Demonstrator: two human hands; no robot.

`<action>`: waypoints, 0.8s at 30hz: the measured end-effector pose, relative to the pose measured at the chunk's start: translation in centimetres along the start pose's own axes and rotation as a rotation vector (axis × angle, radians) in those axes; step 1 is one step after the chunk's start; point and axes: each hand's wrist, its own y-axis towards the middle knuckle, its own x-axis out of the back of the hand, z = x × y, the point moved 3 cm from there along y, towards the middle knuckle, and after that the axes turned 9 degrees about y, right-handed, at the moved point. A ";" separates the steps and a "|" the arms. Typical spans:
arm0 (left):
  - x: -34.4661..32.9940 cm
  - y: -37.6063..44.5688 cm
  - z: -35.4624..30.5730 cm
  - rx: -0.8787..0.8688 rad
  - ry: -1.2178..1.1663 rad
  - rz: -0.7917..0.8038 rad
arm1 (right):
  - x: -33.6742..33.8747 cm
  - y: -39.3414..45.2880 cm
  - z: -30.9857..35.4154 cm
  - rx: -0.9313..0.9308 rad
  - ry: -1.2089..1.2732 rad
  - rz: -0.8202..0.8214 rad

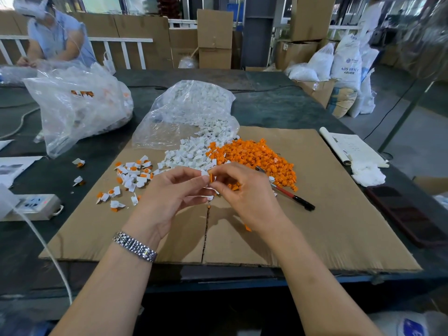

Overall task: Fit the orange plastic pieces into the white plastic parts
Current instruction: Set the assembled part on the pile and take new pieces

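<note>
Orange plastic piece (210, 177) sits pinched in the fingertips of the right hand (238, 190), held right against a white plastic part (204, 172) that the left hand (169, 192) grips between thumb and curled fingers; both hands hover together above the middle of the cardboard sheet (327, 214) that covers the desk (278, 110). A metal watch band (134, 246) circles the left wrist. Behind the hands, toward the far edge of the cardboard, lies a heap of orange pieces (252, 154), touching a heap of white parts (189, 154) that spills out of a clear plastic bag (191, 110). Near the cardboard's left edge, a scatter of fitted white-and-orange parts (132, 175) spreads out, a few of them lying off the sheet on the desk. A red-and-black pen (288, 192) lies just beside the orange heap, right of the right hand. A second, fuller clear bag (77, 105) stands at the desk's far left, a power strip (34, 204) rests near the left edge, and papers (351, 149) and a crumpled tissue (367, 173) lie by the right edge
</note>
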 end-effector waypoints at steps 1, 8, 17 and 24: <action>0.1 0.1 0.0 0.010 0.041 -0.027 | -0.1 -0.1 -0.1 -0.006 -0.002 0.004; 0.2 0.4 0.4 0.081 0.045 -0.117 | 0.8 -0.3 -1.6 -0.296 -0.080 0.010; 0.5 0.4 0.7 0.069 -0.050 -0.117 | 4.3 -1.6 -5.1 -0.799 -0.874 0.165; 0.8 0.5 0.8 0.074 -0.135 -0.164 | 4.4 -0.9 -5.1 -0.772 -0.834 0.200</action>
